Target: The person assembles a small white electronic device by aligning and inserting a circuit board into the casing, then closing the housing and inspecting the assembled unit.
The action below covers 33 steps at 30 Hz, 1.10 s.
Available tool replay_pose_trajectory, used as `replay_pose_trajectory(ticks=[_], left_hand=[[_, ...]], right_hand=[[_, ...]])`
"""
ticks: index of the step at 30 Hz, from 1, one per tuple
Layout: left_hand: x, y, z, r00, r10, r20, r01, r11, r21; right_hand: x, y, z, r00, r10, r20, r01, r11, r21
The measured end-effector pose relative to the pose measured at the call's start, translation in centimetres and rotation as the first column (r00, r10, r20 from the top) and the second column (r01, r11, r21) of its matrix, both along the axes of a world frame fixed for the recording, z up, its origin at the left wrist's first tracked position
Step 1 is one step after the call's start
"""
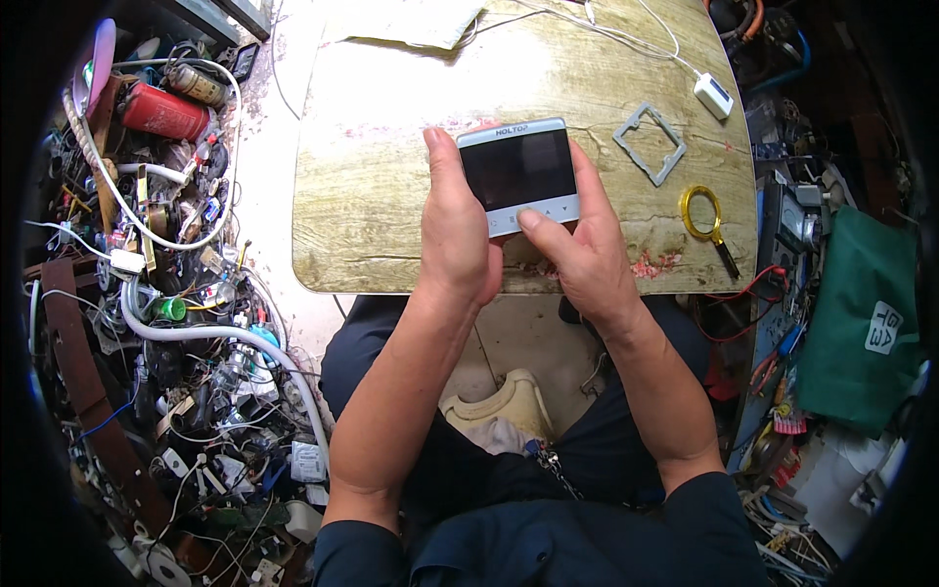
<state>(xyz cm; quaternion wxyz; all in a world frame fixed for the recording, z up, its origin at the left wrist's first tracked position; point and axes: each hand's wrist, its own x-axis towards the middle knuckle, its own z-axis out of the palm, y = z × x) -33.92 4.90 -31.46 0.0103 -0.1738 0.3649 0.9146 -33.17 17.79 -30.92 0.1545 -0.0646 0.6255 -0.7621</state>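
Silver-grey and dark-screened, one device (518,168) is held by two hands over the near part of one wood-patterned table (367,220). The left hand (456,220) is closed around its left side; the right hand (595,249) grips its right side, thumb on the pale strip below the screen. Three things lie to its right on the tabletop: one grey frame (637,163), one magnifier (716,235) with a yellow rim, and one white gadget (714,96) on a white cable. One green bag (859,318) sits right of the table, its contents hidden. Left, one red cylinder (164,112) rests in a heap (201,391) of cables and small parts, too many to count.
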Motion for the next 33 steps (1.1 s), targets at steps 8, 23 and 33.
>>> replay_pose_trajectory(ticks=[8,23,33], left_hand=[[0.0,0.0,-0.1,1.000,-0.020,-0.022,0.019,1.000,-0.015],[0.4,-0.6,0.6,0.979,-0.201,0.046,0.198,0.978,0.057],[0.4,-0.9,0.0,0.949,-0.275,0.156,0.261,0.959,0.109]], right_hand=[[-0.1,0.2,-0.4,0.999,-0.023,-0.030,0.024,0.999,0.027],[-1.0,1.2,0.0,0.994,-0.101,0.032,0.103,0.992,-0.067],[-1.0,1.6,0.1,0.997,-0.050,0.059,0.053,0.998,-0.038]])
